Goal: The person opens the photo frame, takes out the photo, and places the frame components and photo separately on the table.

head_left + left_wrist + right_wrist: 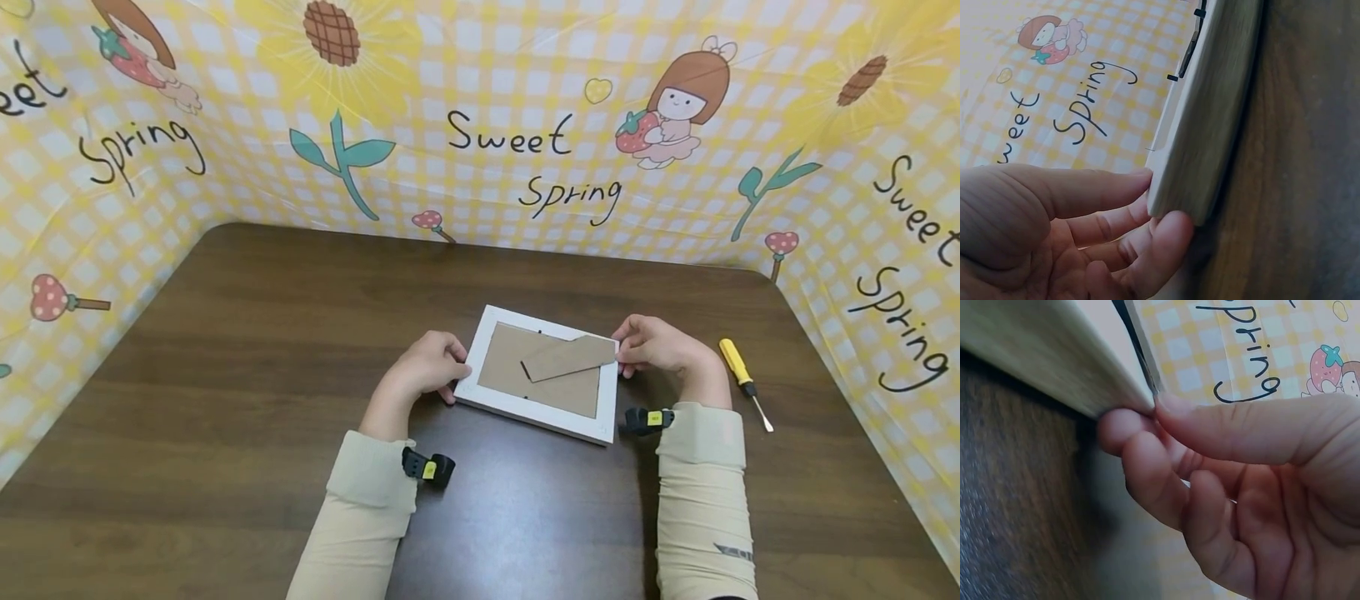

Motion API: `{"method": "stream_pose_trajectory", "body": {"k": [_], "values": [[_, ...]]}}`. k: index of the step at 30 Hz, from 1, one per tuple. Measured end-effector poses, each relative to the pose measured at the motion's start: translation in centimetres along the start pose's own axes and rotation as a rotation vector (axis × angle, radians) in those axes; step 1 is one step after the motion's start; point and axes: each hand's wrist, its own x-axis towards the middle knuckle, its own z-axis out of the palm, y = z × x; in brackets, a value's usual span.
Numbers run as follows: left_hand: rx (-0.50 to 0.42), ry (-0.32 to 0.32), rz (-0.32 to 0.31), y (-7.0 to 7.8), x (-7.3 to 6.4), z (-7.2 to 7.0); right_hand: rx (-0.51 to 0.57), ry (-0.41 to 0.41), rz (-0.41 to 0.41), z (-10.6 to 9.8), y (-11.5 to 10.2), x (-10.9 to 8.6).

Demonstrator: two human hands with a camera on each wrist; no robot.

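A white picture frame (547,423) lies back side up in the head view, between both hands. Its brown backing board (502,350) shows, with a cardboard stand leg (570,358) slanting across it toward the right edge. My left hand (429,365) pinches the frame's left edge, thumb on top and fingers beneath, as the left wrist view shows at the frame's side (1200,125). At the opposite edge my right hand (660,346) pinches the frame, thumb by the stand leg's end. In the right wrist view its fingers (1147,462) curl under the frame's edge.
A screwdriver (742,379) with a yellow and black handle lies on the brown wooden table (225,417), to the right of the right hand. A yellow checked cloth (480,75) with printed flowers and words hangs behind the table and along its sides.
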Motion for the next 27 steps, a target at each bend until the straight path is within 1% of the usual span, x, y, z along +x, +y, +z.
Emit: {"method": "stream_pose_trajectory", "body": {"k": [2,8,12,16,20,23,27], "values": [[0.022,0.014,0.006,0.02,0.10,-0.05,-0.010,0.002,0.007,-0.08,0.02,-0.03],[0.055,0.071,-0.027,-0.09,0.51,0.03,-0.024,-0.001,0.022,-0.21,0.08,-0.16],[0.057,0.125,-0.045,-0.18,0.65,0.16,-0.026,-0.019,0.018,-0.23,0.12,-0.20],[0.053,0.178,-0.052,-0.26,0.77,0.14,0.003,-0.045,0.019,-0.20,0.14,-0.31],[0.045,0.200,-0.043,-0.35,0.91,0.04,0.029,-0.054,0.031,-0.21,0.08,-0.46],[0.032,0.205,-0.037,-0.38,0.91,-0.02,0.028,-0.063,0.043,-0.26,0.00,-0.59],[0.001,0.229,-0.020,-0.42,0.81,-0.08,0.022,-0.084,0.070,-0.40,0.03,-0.72]]}}
